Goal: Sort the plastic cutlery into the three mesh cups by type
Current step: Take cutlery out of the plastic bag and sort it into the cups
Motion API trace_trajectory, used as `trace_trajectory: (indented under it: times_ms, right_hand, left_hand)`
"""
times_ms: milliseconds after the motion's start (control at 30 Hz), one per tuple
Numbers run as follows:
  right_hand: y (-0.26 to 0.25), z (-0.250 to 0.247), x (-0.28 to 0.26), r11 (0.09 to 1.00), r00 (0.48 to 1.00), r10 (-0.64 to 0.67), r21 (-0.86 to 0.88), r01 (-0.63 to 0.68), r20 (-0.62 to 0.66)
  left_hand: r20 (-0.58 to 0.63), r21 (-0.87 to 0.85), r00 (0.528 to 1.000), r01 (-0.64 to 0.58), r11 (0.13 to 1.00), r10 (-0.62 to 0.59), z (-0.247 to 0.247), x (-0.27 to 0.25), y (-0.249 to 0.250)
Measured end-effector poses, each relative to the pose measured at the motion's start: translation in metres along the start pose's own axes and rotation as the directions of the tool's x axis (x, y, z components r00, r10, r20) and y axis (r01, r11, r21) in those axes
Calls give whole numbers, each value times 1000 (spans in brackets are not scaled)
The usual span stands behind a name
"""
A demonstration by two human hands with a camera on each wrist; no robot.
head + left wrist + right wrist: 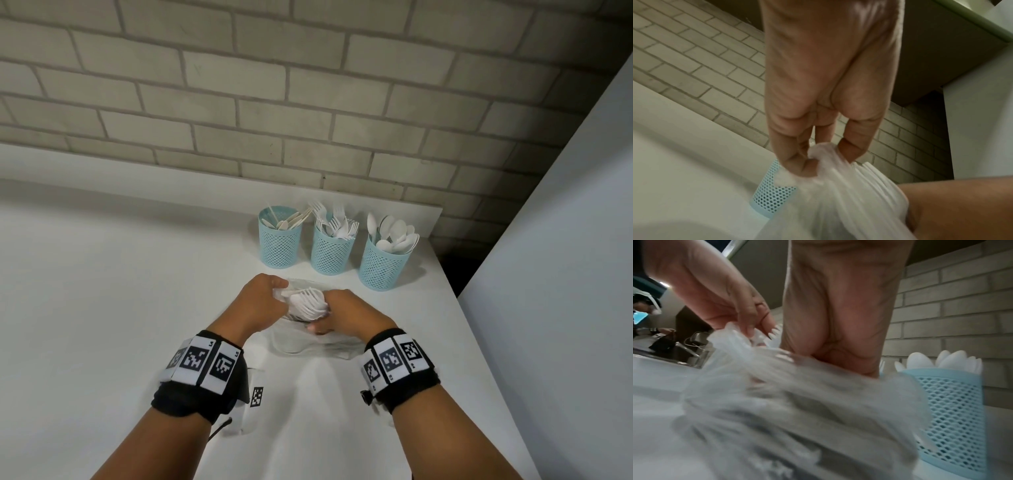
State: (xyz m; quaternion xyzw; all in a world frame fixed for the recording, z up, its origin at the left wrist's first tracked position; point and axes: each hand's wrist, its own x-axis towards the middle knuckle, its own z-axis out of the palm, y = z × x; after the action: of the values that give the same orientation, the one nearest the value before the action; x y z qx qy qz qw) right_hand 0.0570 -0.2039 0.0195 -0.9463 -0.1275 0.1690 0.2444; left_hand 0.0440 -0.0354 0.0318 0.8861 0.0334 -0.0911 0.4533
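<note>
Wall: pale grey brick with lighter mortar, behind the counter.
Counter: white and plain, running up to a low ledge below the wall.
Panel: white, upright, at the right edge of the counter.
Wristbands: black, with square black-and-white markers.

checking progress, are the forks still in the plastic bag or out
Partly out: fork tines poke from the clear bag; left hand pinches it.

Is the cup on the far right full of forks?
No, the right mesh cup holds white spoons; the forks stand in the middle cup.
</note>
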Motion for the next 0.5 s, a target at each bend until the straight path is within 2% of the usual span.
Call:
trace_trajectory:
  times_ms: [267,500]
  right_hand:
    - [9,-11,-6,989,999,25,145,-18,-42]
    - [11,-16,-8,948,998,-38,315,52,-49]
  left_hand:
    - [4,1,995,96,995,-96,-4,-5,5]
    - [52,71,989,134,988,-138,-7,-3,9]
